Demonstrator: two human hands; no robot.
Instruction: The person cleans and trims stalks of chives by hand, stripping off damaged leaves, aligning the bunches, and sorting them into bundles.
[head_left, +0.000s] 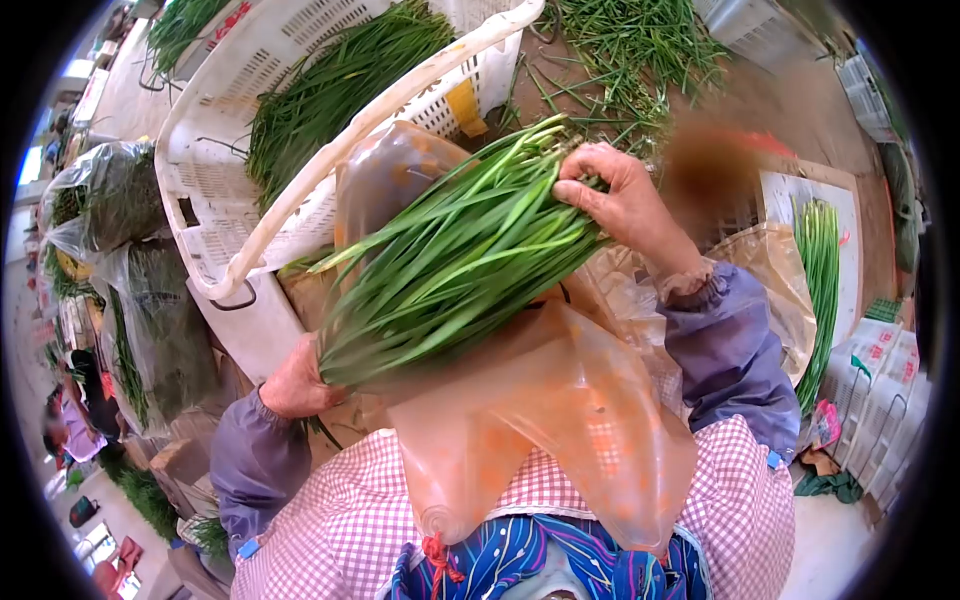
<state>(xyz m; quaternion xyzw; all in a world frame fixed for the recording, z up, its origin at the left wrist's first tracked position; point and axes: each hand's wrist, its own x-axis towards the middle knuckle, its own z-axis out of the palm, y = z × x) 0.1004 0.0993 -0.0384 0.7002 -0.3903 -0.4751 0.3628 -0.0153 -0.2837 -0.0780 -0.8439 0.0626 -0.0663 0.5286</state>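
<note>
Two hands are on the work: your right hand [625, 195] is clamped on the green bundle [460, 260] near its stem ends, thumb on the near side, while your left hand [300, 380] meets the leaf ends at the opposite extremity. Your hands stand well apart; the left fingertips are hidden by the leaves, so whether they grip or merely support cannot be told. The bundle lies slantwise above your plastic apron [560, 400], stem ends toward the far right, leaf ends toward the near left. Holding the firmer end appears to give you control of the stalks, with the left hand likely keeping the limp leaves from drooping or fanning out. The apron presumably shields your clothing from wet and soil. Just beyond the bundle, the white basket [400, 103] presents its near rim to you; the stalks [340, 85] inside lie roughly parallel, which probably keeps them from tangling. Past the basket's right end, a loose heap [640, 60] lies in disorder on the ground. To your right, a second bundle [818, 255] runs lengthwise near the right edge of a white board [849, 250], its stalks aligned, apparently kept apart from the loose heap.
</note>
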